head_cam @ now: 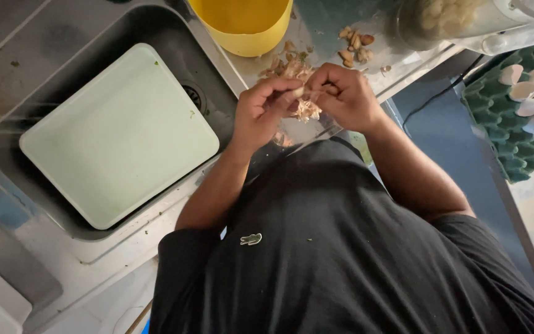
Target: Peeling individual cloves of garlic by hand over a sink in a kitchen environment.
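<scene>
1. Head view: a small pale garlic clove (299,93) is pinched between the left hand (261,111) and the right hand (344,96), fingers curled narrow, above the metal surface (326,37).
2. Dry, papery skins (288,65) are heaped beneath the hands.
3. One square pale-green tray (118,136) is seen in the steel sink (7,142); one yellow plastic tub (245,25) is seen beyond the hands.

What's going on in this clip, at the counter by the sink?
A person in a dark shirt stands at a steel counter, both hands together over a heap of papery skins. The left hand and right hand pinch a small pale clove, seemingly garlic, between the fingertips. A pale green tray sits in the sink; a yellow bowl stands beyond the hands.
</scene>
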